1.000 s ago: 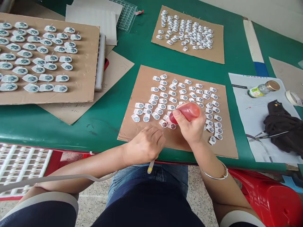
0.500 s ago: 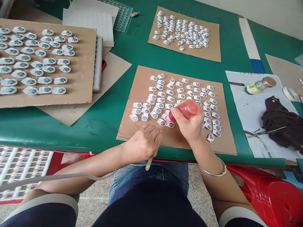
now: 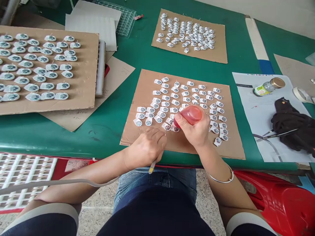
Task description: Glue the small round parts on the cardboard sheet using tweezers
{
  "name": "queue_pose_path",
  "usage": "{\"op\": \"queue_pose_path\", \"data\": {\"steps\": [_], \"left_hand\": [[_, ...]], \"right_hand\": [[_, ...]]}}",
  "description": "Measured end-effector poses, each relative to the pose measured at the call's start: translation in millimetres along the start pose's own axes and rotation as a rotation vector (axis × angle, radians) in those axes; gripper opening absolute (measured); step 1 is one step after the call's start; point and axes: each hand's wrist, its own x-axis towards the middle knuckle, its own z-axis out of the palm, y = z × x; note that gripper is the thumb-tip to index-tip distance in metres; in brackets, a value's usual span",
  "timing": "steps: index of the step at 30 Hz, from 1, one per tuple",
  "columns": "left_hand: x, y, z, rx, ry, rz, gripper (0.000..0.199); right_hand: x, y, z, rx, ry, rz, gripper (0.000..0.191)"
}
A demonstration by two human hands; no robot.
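My left hand (image 3: pixel 145 147) is closed round a slim pen-like tool (image 3: pixel 152 166) with a yellow patch near its lower end. The tool's thin, needle-like tip points up at a small round badge-like piece (image 3: pixel 166 126) with a dark printed face and white tab. In my right hand (image 3: pixel 197 129), fingers wrapped, is a red squeeze bottle (image 3: pixel 190 114), tilted with its narrow end down beside another dark-reddish piece (image 3: pixel 175 129). Several rows of such pieces lie on a cardboard sheet (image 3: pixel 182 147) under both hands. The bottle's nozzle is mostly hidden.
More pieces cover a second cardboard (image 3: pixel 157 36) at the back and a raised cardboard (image 3: pixel 83 75) at left. A glass jar (image 3: pixel 269 87), tape roll (image 3: pixel 301 95), tweezers (image 3: pixel 283 134) and black cloth (image 3: pixel 290 126) lie right. A grey hose (image 3: pixel 73 181) crosses my left forearm.
The whole view has shifted slightly. Both hands keep their holds at nearly the same spot over the cardboard, and the lower end of the pen-like tool has swung a little left.
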Motion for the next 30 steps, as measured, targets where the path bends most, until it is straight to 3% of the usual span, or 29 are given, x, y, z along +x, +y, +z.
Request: {"op": "queue_pose_path", "data": {"steps": [5, 11, 14, 17, 19, 21, 25, 30], "left_hand": [[2, -1, -4.9, -0.122, -0.029, -0.068, 0.014], [28, -19, -28.1, -0.331, -0.216, -0.258, 0.013], [47, -35, -37.6, -0.477, -0.329, -0.428, 0.013], [58, -48, -40.7, -0.577, -0.449, -0.563, 0.01], [58, -53, -39.7, -0.627, -0.46, -0.601, 0.01], [55, -55, -37.5, -0.654, -0.433, -0.62, 0.011], [48, -56, -33.9, -0.682, -0.394, -0.641, 0.013], [47, -56, -34.6, -0.709, -0.389, -0.64, 0.012]], "right_hand": [[0, -1, 0, 0.013, -0.033, -0.013, 0.026], [1, -7, -8, 0.083, -0.096, 0.016, 0.026], [-6, -11, -16, 0.163, -0.03, 0.106, 0.027], [-21, -12, -19, 0.338, 0.114, 0.205, 0.038], [-33, -10, -17, 0.348, 0.209, 0.209, 0.046], [-43, -9, -12, 0.29, 0.246, 0.195, 0.042], [-49, -8, -5, 0.214, 0.27, 0.125, 0.024], [-46, -9, -4, 0.181, 0.242, 0.12, 0.019]]}}
